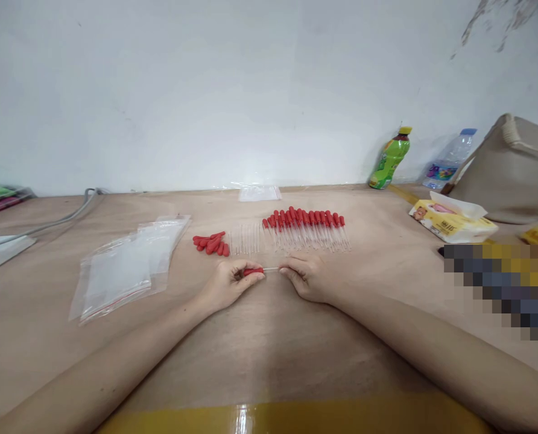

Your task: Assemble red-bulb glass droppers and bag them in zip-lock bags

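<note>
My left hand (pixel 233 281) is closed on a red rubber dropper bulb (pixel 253 272). My right hand (pixel 306 277) pinches a thin clear glass tube (pixel 271 269), which lines up with the bulb's right end; whether it sits inside the bulb cannot be made out. Just beyond my left hand lies a small heap of loose red bulbs (pixel 211 243). Beside the heap, a row of bare glass tubes (pixel 245 239) lies on the table. Farther right are several droppers (pixel 307 226) with red bulbs on their tubes, bulbs pointing away from me.
Clear zip bags (pixel 119 271) lie in a stack at left, and another bag (pixel 259 193) is by the wall. A green bottle (pixel 390 158), a water bottle (pixel 450 160), a tissue pack (pixel 452 220) and a beige bag (pixel 513 172) stand at right. A cable (pixel 47 226) crosses the left.
</note>
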Demonstrator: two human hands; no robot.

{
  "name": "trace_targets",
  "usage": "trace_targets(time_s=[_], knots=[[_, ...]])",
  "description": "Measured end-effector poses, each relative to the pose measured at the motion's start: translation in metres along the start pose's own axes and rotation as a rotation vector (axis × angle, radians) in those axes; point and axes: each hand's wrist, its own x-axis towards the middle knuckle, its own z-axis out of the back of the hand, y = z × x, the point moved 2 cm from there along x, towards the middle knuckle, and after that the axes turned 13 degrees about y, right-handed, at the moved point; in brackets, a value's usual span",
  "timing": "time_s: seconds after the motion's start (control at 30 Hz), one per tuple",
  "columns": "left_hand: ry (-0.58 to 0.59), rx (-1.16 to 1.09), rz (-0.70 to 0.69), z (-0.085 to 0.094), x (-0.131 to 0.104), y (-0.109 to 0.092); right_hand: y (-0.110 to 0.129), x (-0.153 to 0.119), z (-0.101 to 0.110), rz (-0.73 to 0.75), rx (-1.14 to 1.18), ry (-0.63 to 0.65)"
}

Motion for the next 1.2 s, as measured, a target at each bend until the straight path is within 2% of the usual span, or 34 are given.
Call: trace_targets(time_s=[0.13, 0.4, 0.57, 0.8, 0.9, 1.0, 1.07, 1.1, 1.17, 1.2], knots=[[0.012, 0.031, -0.044, -0.001, -0.001, -0.002, 0.003, 0.002, 0.0, -0.014, -0.028, 0.045], [0.028, 0.046, -0.081, -0.001, -0.001, -0.001, 0.013, 0.008, -0.003, -0.139, 0.005, 0.168], [0.016, 0.072, -0.089, -0.001, -0.001, 0.0, 0.014, 0.013, -0.004, -0.152, 0.046, 0.178], [0.001, 0.187, -0.157, 0.008, 0.003, 0.007, 0.019, 0.021, 0.002, -0.23, 0.096, 0.244], [-0.071, 0.261, -0.151, 0.015, -0.001, 0.012, 0.017, 0.022, 0.009, -0.273, 0.22, 0.294], [-0.091, 0.294, -0.136, 0.019, -0.005, 0.016, -0.002, 0.021, 0.021, -0.429, 0.506, 0.326], [-0.039, 0.301, -0.146, 0.019, -0.006, 0.017, -0.023, 0.02, 0.033, -0.557, 0.655, 0.249], [-0.013, 0.3, -0.152, 0.019, -0.006, 0.016, -0.035, 0.02, 0.04, -0.616, 0.654, 0.17], [0.022, 0.291, -0.157, 0.019, -0.005, 0.015, -0.059, 0.019, 0.055, -0.764, 0.472, -0.03], [0.029, 0.288, -0.155, 0.019, -0.005, 0.014, -0.068, 0.018, 0.061, -0.825, 0.35, -0.09]])
